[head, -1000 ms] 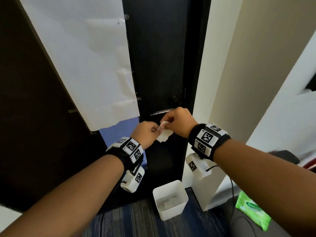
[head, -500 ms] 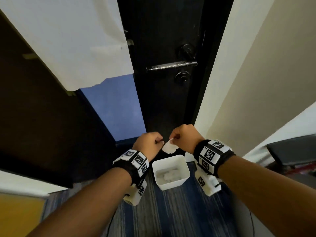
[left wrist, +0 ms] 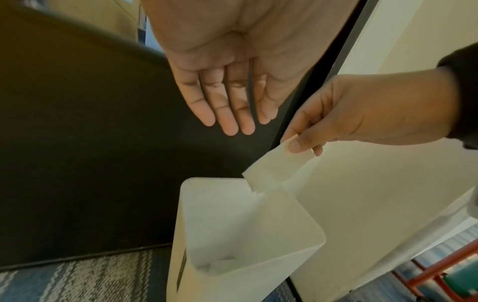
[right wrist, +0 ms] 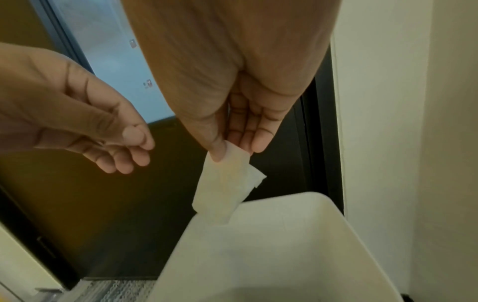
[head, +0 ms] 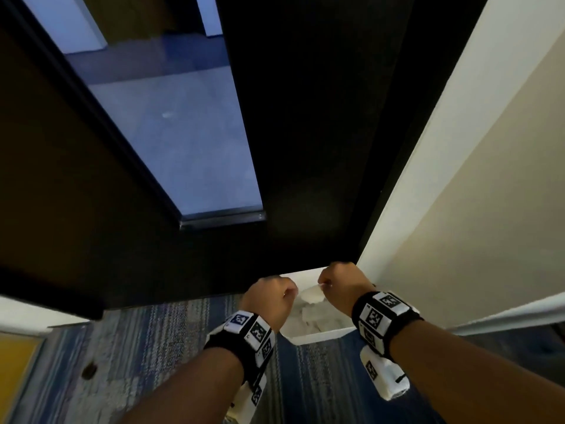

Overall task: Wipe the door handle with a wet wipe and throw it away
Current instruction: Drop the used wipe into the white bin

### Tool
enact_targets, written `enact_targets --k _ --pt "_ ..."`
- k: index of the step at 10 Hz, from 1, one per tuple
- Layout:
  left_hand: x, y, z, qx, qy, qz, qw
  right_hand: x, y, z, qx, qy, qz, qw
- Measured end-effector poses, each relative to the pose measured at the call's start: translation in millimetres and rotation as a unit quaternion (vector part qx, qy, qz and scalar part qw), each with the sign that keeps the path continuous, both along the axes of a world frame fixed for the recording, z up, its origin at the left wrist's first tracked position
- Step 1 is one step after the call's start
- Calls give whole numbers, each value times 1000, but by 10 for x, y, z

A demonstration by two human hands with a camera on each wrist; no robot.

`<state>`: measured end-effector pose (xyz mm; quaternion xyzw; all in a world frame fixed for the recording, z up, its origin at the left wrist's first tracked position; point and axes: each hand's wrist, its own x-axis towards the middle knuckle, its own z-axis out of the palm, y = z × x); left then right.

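- Right hand (right wrist: pixel 232 114) pinches the top edge of the wet wipe (right wrist: pixel 222 188) between thumb and fingertips; grip is on the wipe, other fingers pointing down.
- Wipe hangs folded below that hand, its lower end at the rim of the white bin (right wrist: pixel 284 255) — just above the opening, not dropped in.
- Left hand (left wrist: pixel 227 81) grasps nothing: fingers straight and relaxed, pointing down, palm toward its wrist camera. It is beside the right hand, apart from the wipe.
- Head view: both hands (head: pixel 270 298) (head: pixel 339 289) low over the bin (head: pixel 318 335), wipe (head: pixel 312 293) between them, on the right-hand side.
- Bin stands on blue patterned carpet (head: pixel 159 347), against the foot of the dark door (head: pixel 305 133) and next to the cream wall (head: pixel 474 209).
- Crumpled white wipes (left wrist: pixel 220 265) already lie in the bin's bottom.
- Door handle is out of frame in all three views.
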<state>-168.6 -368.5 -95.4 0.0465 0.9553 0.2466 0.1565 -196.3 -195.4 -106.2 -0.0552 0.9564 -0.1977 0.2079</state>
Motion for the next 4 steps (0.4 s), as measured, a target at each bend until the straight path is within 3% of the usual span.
enact_targets --k 2,4 --pt "9 -69 -553 -33 -21 -16 999 -121 -46 -737 38 -20 17 999" --pt "-24 -163 -716 -5 -44 19 999 -167 -37 -1001 73 -35 26 996"
